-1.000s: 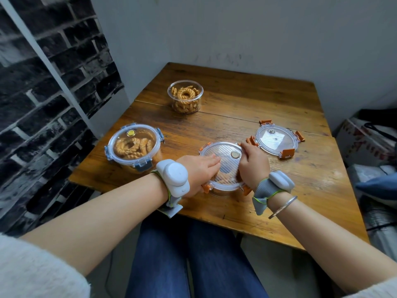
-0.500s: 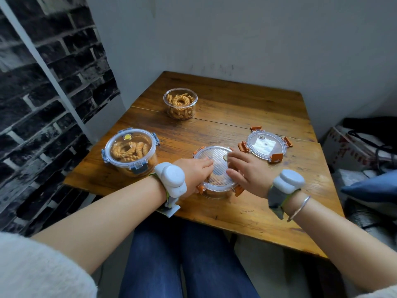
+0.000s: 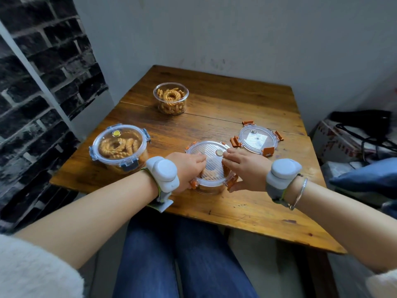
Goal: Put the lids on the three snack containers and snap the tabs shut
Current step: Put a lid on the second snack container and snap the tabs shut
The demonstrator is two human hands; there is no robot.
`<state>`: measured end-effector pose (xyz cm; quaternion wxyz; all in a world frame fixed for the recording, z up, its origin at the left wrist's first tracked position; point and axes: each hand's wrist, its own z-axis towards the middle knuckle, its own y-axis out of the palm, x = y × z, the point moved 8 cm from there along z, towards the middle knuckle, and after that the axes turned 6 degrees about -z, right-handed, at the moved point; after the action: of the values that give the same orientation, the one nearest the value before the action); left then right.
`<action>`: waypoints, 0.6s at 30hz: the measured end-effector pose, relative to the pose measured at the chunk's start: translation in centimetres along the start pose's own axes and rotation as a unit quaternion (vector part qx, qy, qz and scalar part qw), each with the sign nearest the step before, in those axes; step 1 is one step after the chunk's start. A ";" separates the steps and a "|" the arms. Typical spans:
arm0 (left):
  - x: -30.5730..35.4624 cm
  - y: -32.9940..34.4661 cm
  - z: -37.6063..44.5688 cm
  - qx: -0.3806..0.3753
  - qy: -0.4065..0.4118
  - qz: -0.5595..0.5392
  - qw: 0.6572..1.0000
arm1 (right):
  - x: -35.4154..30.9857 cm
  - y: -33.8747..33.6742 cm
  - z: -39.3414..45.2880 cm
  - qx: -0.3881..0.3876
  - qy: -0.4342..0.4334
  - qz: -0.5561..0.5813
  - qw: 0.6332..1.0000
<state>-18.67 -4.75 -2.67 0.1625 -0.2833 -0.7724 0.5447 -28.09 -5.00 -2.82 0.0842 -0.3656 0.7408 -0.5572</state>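
A round snack container with an orange-tabbed lid (image 3: 209,155) stands near the table's front edge. My left hand (image 3: 186,168) presses on its left side, thumb by the front-left orange tab. My right hand (image 3: 247,168) presses on the right side, thumb by the front-right tab. To the left stands a container with a blue-tabbed lid (image 3: 119,147), tabs down. An uncovered container of twisted snacks (image 3: 170,101) sits farther back. A loose orange-tabbed lid (image 3: 256,139) lies flat to the right.
The wooden table (image 3: 247,211) stands in a corner, with a dark brick wall on the left and a grey wall behind. Bags and a blue cushion (image 3: 365,179) lie off the right edge. My knees are under the front edge.
My right hand has slid from the lid's top toward its front-right edge, thumb now at the tab. My left hand stays on the left side. The camera view has tilted up slightly.
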 end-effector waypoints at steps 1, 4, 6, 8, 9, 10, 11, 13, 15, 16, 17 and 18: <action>0.0 0.1 0.1 0.000 0.002 0.002 1.000 | 0.0 0.2 0.1 0.001 0.002 -0.002 1.000; -0.1 0.1 0.1 0.009 0.008 0.007 1.000 | 0.0 0.5 0.3 0.010 0.005 0.011 1.000; -0.2 0.2 0.1 0.011 0.010 0.004 1.000 | -0.1 0.0 0.4 0.053 0.007 0.027 0.998; -0.1 0.1 0.1 0.019 0.016 -0.007 1.000 | -0.1 -0.5 0.4 0.102 0.002 0.035 0.994; -0.1 0.1 0.0 0.024 0.017 -0.014 0.999 | -0.1 -0.5 0.3 0.096 0.003 0.042 0.995; -0.2 0.1 -0.1 0.028 0.016 -0.017 0.999 | 0.0 -0.4 0.2 0.073 0.007 0.052 0.996; -0.3 0.0 -0.1 0.030 0.016 -0.023 0.999 | 0.4 -0.2 0.1 0.051 0.018 0.078 0.995; -0.4 -0.1 -0.6 0.029 0.020 -0.049 0.998 | 1.0 -0.9 -0.3 0.061 0.045 0.169 0.983; -0.7 -0.2 -1.1 0.025 0.031 -0.097 0.995 | 1.8 -1.7 -0.4 0.106 0.081 0.265 0.955; -1.1 -0.4 -1.4 0.030 0.028 -0.125 0.991 | 1.9 -1.8 -0.5 0.127 0.103 0.308 0.937; -1.9 -0.6 -1.8 0.043 0.008 -0.152 0.987 | 1.9 -1.5 -0.3 0.134 0.123 0.354 0.917; -3.2 -0.8 -2.2 0.062 -0.024 -0.170 0.983 | 1.6 -1.1 -0.1 0.127 0.140 0.398 0.898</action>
<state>-15.15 -5.30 -0.97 0.2514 -0.1243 -0.7776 0.5628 -28.81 -6.08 -1.37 0.2396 0.0555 0.7518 -0.6118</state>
